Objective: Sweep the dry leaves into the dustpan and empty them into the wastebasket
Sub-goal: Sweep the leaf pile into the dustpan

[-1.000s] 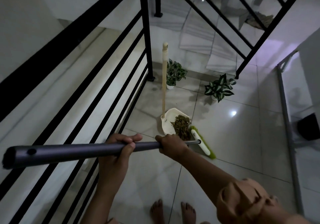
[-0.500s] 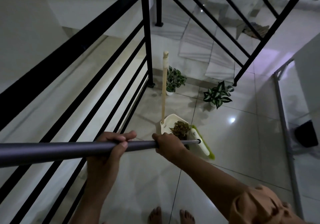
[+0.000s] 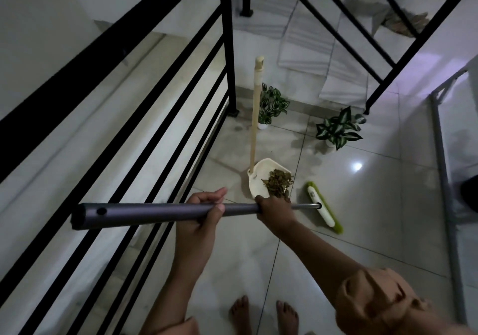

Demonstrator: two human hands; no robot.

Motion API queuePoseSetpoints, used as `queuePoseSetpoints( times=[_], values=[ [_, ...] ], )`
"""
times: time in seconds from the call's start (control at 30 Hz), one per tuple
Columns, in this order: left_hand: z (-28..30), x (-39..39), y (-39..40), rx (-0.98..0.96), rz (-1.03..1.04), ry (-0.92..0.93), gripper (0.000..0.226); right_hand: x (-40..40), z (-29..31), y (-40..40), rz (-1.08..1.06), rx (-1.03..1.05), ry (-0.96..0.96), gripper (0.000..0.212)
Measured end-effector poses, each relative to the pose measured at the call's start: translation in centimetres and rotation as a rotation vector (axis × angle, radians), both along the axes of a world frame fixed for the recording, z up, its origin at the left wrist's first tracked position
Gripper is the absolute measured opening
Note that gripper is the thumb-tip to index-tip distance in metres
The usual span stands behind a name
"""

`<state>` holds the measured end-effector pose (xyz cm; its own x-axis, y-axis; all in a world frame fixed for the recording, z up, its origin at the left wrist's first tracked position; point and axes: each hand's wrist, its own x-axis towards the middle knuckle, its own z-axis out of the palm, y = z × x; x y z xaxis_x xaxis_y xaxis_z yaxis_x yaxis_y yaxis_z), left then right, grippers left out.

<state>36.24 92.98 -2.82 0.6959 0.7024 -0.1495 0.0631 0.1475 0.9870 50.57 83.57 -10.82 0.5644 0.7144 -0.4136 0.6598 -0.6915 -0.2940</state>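
Dry leaves (image 3: 278, 186): one loose brown-green heap, lying inside the cream dustpan (image 3: 258, 177) on the tiled floor (image 3: 375, 205), near the black railing (image 3: 227, 50); likely very light, brittle and apt to scatter on a jolt or draught, so best carried in the pan and not by hand. Nearest item: broom handle (image 3: 160, 212), dark grey, rigid, held level across the body; left hand (image 3: 204, 210) wrapped round it mid-shaft, right hand (image 3: 275, 209) closed on it further down, both grips clamped on the handle. Broom head (image 3: 323, 206), green-bristled, resting on the floor just beside the pan's open edge, apart from the heap. Dustpan: rigid plastic by appearance, with a tall pale upright handle (image 3: 256, 117); take hold high on that handle and keep the pan tilted back. Beyond: two potted plants (image 3: 271, 104) (image 3: 338, 127). Wastebasket: possibly the dark shape at the right edge; cannot tell.
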Motion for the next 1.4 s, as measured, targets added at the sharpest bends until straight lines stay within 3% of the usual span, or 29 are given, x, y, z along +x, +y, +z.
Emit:
queuePoseSetpoints(
  times=[0.13,0.23,0.4,0.57,0.63,0.77,0.9,1.03,1.17,1.27,1.4],
  values=[
    [0.7,-1.4,1.4,0.044,0.086,0.032,0.022,-1.2,0.2,2.3,0.054,0.030,-0.010,0.025],
    [1.6,-2.5,2.5,0.079,0.130,0.017,0.039,-2.4,0.7,3.8,0.071,0.076,-0.010,0.026],
    [3.8,-3.8,3.3,0.136,0.114,-0.003,0.049,-4.0,1.5,5.3,0.055,0.173,-0.058,0.021],
    [4.5,-4.5,2.9,0.110,0.119,-0.043,0.050,-4.4,1.4,3.9,0.038,0.243,-0.090,0.018],
    [4.2,-4.3,2.5,0.110,0.093,-0.037,0.045,-4.1,1.0,3.0,0.020,0.239,-0.099,0.019],
    [3.3,-2.5,0.7,0.060,0.009,-0.015,0.010,-3.3,-0.4,0.7,-0.116,0.209,-0.049,0.026],
    [2.4,-1.9,0.1,0.054,-0.014,-0.021,0.008,-3.6,-1.6,-0.3,-0.256,0.330,0.019,0.030],
    [1.8,-2.8,0.6,0.061,0.002,0.003,0.007,-4.5,-1.9,0.3,-0.265,0.395,0.099,0.041],
    [1.2,-3.9,1.1,0.080,0.041,0.035,0.017,-5.2,-2.0,0.9,-0.187,0.373,0.128,0.038],
    [1.3,-4.9,2.2,0.095,0.096,0.015,0.039,-6.1,-1.4,2.3,-0.146,0.378,0.136,0.033],
    [2.4,-6.9,4.2,0.088,0.172,-0.048,0.041,-7.6,-0.2,4.9,-0.040,0.321,0.139,0.027]
  ],
)
